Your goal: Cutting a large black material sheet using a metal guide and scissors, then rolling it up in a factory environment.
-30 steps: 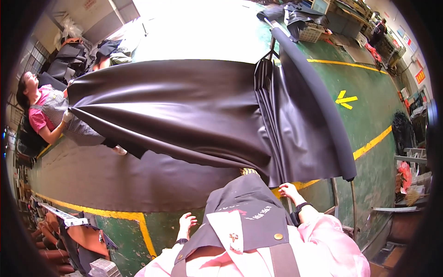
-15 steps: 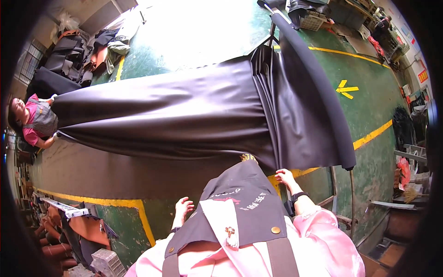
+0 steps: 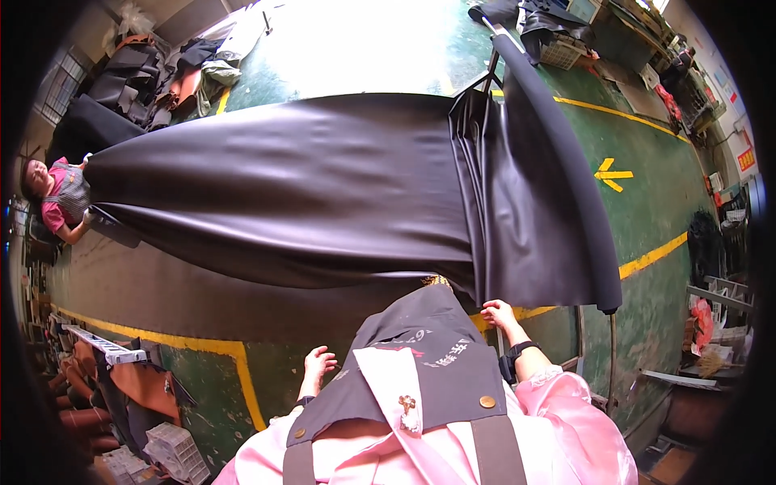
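A wide sheet of shiny dark leather-like material [image 3: 307,186] stretches in front of me. At the far left, a person [image 3: 61,194] in a pink top and striped apron holds its end with both hands. Toward its right end the sheet bunches into upright folds [image 3: 469,178], beside a long dark roll [image 3: 558,153]. My right hand [image 3: 498,314] is at the near edge below those folds, fingers loosely bent and a little apart; no firm grip shows. My left hand [image 3: 318,361] hovers beside my apron [image 3: 424,339], fingers half curled and apart, holding nothing.
A brown flat surface [image 3: 186,291] lies under the sheet's near side. Heaped dark and orange material [image 3: 133,81] stands at the far left; a white crate [image 3: 176,453] and brown pieces are at the lower left. Yellow lines [image 3: 655,255] mark the green floor.
The stretched sheet has billowed, its near edge bulging toward me. The person at the left has shifted slightly, still holding the end. My hands have hardly moved.
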{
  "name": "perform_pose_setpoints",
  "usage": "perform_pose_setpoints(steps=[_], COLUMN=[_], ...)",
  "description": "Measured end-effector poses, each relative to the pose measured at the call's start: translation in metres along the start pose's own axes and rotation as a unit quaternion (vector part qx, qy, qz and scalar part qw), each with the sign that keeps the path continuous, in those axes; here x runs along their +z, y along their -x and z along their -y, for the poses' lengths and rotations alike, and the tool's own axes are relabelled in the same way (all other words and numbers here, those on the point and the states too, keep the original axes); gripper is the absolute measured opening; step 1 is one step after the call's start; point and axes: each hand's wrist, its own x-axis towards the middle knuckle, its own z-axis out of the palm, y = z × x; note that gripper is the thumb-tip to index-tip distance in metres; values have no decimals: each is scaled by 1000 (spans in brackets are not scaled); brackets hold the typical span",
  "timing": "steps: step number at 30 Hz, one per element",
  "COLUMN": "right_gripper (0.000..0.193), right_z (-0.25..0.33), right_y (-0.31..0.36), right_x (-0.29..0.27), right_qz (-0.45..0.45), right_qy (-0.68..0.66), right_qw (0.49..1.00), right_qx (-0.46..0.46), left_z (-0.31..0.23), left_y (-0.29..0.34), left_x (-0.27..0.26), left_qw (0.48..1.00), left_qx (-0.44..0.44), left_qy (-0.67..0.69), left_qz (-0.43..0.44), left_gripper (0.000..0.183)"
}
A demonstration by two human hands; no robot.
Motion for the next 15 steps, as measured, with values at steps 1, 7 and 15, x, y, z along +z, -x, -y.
perform_pose_setpoints(steps=[1,7,15], right_gripper=[19,19,20], right_z=[4,23,36], right_y=[-2,-1,-1], right_x=[0,7,9], right_qz=[3,14,26], right_qy=[1,14,6], right_qw=[1000,1000,1000], right_qx=[-7,-16,-10], left_z=[2,-1,-6], left_y=[-1,-3,-1], left_x=[0,-3,-5], left_qw=[1000,1000,999], left_qx=[5,-14,-14], left_qy=[4,25,32], left_qz=[4,-5,-14], left_gripper=[38,38,38])
